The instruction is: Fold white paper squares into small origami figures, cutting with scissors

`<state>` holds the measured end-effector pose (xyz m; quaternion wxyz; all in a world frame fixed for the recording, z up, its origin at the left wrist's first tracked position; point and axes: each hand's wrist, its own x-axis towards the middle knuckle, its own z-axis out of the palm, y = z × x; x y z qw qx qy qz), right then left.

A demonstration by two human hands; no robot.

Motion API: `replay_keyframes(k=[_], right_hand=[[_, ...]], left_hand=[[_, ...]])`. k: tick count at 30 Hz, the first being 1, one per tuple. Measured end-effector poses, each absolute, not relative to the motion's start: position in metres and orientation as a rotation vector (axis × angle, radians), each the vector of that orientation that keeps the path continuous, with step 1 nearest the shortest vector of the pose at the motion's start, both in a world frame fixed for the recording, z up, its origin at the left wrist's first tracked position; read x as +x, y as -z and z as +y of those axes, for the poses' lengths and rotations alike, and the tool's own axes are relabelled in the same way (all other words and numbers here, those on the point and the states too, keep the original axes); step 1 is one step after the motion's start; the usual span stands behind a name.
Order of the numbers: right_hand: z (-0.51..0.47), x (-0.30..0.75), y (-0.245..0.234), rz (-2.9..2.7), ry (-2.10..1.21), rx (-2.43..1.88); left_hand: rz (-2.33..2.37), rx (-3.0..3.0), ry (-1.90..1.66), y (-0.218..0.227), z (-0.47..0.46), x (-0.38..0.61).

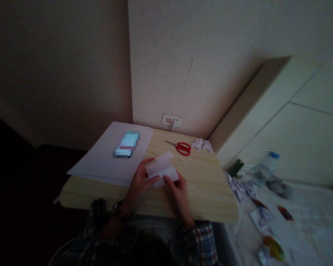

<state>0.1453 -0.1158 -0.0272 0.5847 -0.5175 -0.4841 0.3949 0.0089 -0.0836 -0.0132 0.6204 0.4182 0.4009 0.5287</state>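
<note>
A small white sheet of folded paper (163, 168) is held between my two hands, above the front half of the wooden table. My left hand (141, 177) grips its left side, with the thumb lying across the lower part. On the lower right edge, the thumb and fingers of my right hand (178, 185) pinch the same paper. A crease runs across it, and a narrow flap sticks up at the top. Fingers behind the paper are partly hidden.
Large white sheets (100, 159) lie at the table's left, a lit phone (127, 144) on them. Red-handled scissors (181, 147) and small folded paper pieces (202, 144) lie toward the back right. A wall socket (172, 120) is behind. Right of the table (211, 184) stands a plastic bottle (267, 168).
</note>
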Motion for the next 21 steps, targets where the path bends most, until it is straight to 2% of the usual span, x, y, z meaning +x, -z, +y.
replay_keyframes(k=[10, 17, 21], right_hand=[[-0.1219, 0.1433, 0.0229, -1.073, -0.893, -1.045], [-0.1204, 0.1445, 0.0270, -1.141, -0.789, -1.111], [-0.1212, 0.1458, 0.0278, -1.128, -0.830, -1.023]], left_hand=[[0.947, 1.002, -1.249, 0.0127, -0.0838, 0.0085], [0.887, 1.112, -1.381, 0.0119, -0.0835, 0.0074], [0.882, 1.197, -1.302, 0.0095, -0.0862, 0.0062]])
